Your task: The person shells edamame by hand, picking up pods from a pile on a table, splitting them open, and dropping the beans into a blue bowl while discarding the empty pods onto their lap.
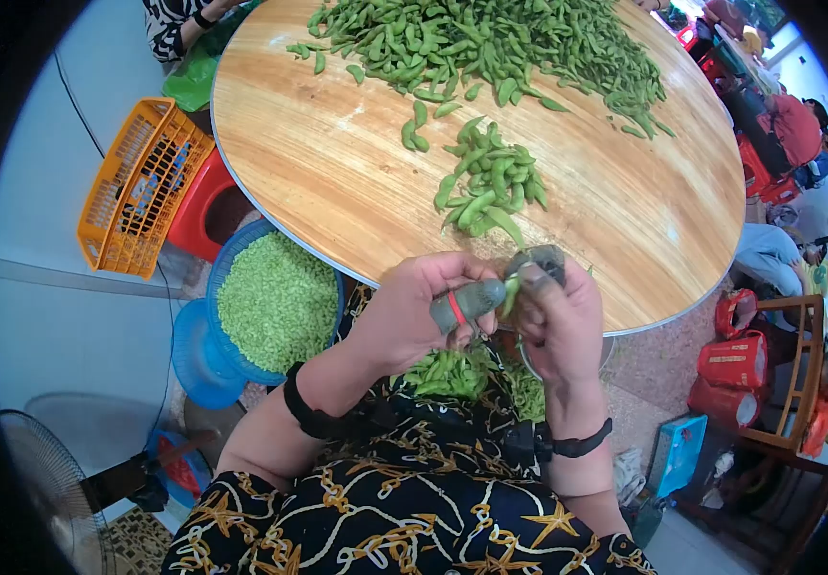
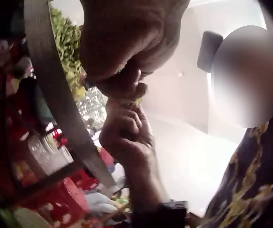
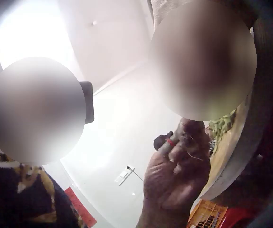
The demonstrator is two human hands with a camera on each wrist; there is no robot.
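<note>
Head view shows us the pod [image 1: 509,292], a single green edamame pod, pinched between our two hands just over the near rim of the round table [image 1: 337,182]. We judge it light, slightly fuzzy and easy to bend, with a seam that gives way to thumb pressure; the best hold is at its two ends, so the beans in the middle are not crushed. Our left hand [image 1: 412,311] curls its fingers around one end, the thumb in a grey rubber cot [image 1: 467,302] with a red band. Our right hand [image 1: 558,321] closes on the other end, also with a grey cot on a fingertip. From the left wrist view we see both hands meeting [image 2: 127,90], though the pod itself is too blurred to make out there.

Below our hands more pods [image 1: 448,372] lie in our lap. A small heap [image 1: 491,187] waits on the table, a larger pile [image 1: 491,43] beyond it. A blue basket of shelled beans [image 1: 275,302] stands at our left, beside an orange crate [image 1: 136,187].
</note>
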